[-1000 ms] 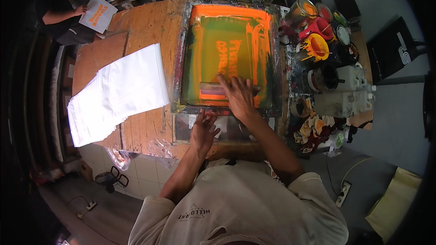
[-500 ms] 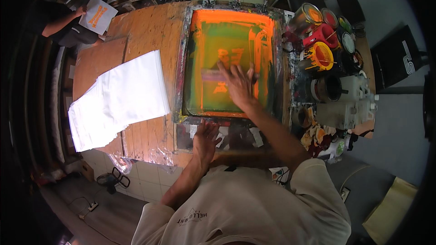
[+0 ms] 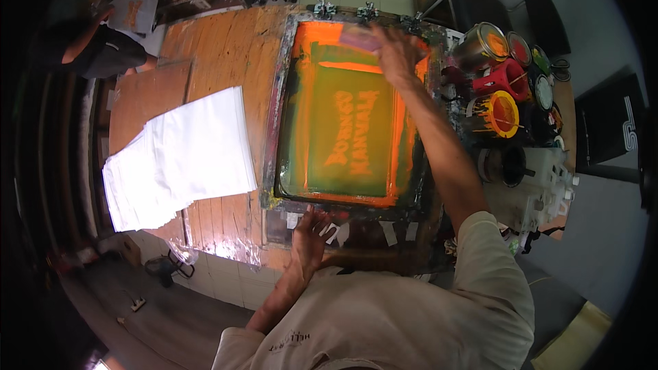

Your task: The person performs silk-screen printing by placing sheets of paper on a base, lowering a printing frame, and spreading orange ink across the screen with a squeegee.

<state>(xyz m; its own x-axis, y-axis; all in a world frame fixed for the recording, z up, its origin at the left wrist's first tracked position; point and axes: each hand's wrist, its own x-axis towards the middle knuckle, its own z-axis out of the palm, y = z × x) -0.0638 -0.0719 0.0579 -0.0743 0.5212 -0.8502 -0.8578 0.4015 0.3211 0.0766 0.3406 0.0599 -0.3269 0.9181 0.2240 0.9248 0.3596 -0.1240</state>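
Observation:
A screen-printing frame (image 3: 273,157) lies on the wooden table in front of me, its mesh smeared with orange ink around a greenish middle. Orange lettering shows in that middle. At the far end of the mesh, my right hand (image 3: 399,55) is closed on a squeegee with a purplish blade (image 3: 360,39), slightly blurred. A bright orange streak of ink lies just on the near side of the blade. My left hand (image 3: 312,236) is at the frame's near edge, fingers apart and fingertips at the rim, holding nothing that I can see.
A fanned stack of white sheets (image 3: 188,154) lies left of the frame. Clamps (image 3: 368,10) line its far edge. Ink cans (image 3: 504,113) and plastic jugs (image 3: 545,181) crowd the right side. At far left, another person (image 3: 103,48) holds a printed sheet (image 3: 133,15).
My right hand has carried the squeegee from mid-mesh to the far end, uncovering the lettering. My left hand stays by the near edge. The other person's sheet has moved slightly left.

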